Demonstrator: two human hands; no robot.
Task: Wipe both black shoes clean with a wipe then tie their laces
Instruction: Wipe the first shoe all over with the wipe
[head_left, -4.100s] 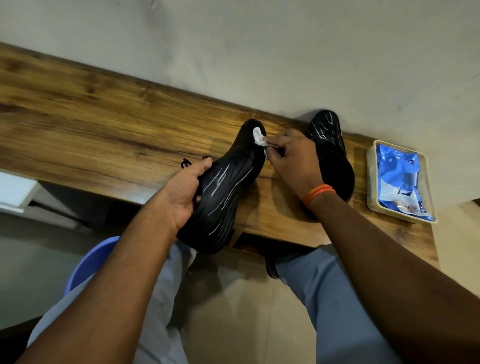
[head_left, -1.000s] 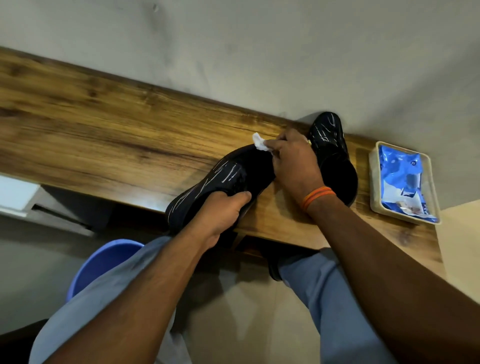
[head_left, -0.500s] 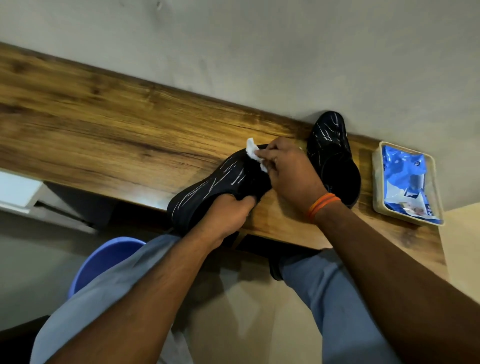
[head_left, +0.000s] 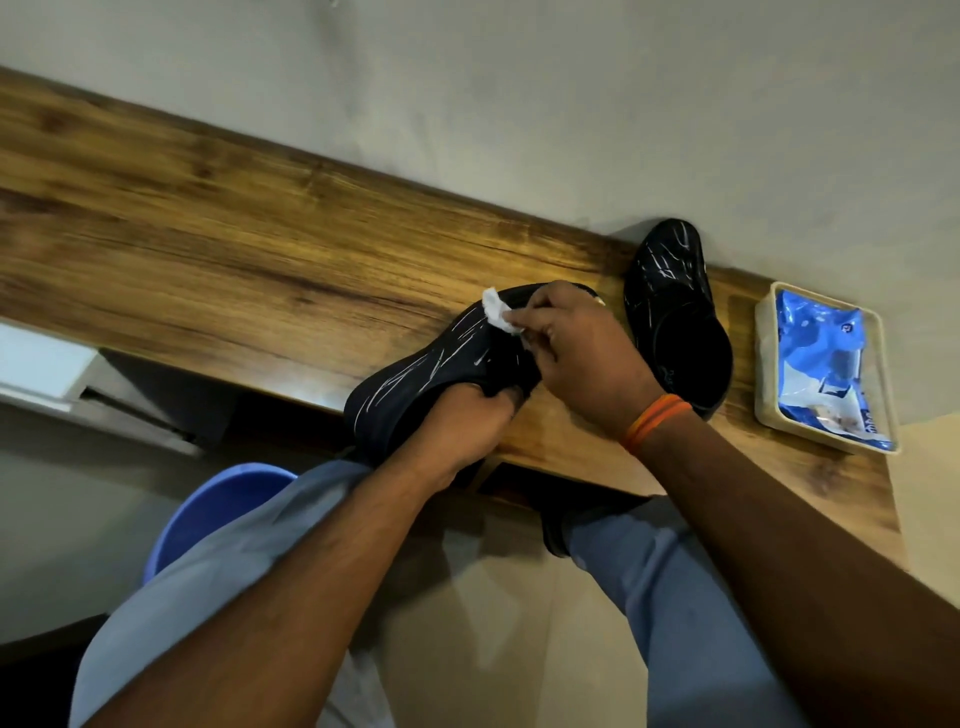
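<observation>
A black shoe (head_left: 415, 384) with thin white streaks lies tilted across the front edge of the wooden shelf (head_left: 234, 270). My left hand (head_left: 467, 421) grips it from below at its near side. My right hand (head_left: 582, 353) pinches a small crumpled white wipe (head_left: 496, 314) and presses it on the shoe's upper surface. The second black shoe (head_left: 675, 312) stands on the shelf against the wall, just right of my right hand, its opening facing me. No laces show in this view.
A beige tray (head_left: 763, 364) holding a blue wipes packet (head_left: 821, 364) sits at the shelf's right end. Below the shelf are my knees in light blue trousers and a blue plastic bucket (head_left: 208, 509) at lower left. The wall runs close behind the shelf.
The held shoe has been turned from upright to lying low across the shelf edge. My left hand shifted to its underside. The wipe has slid leftwards along the shoe.
</observation>
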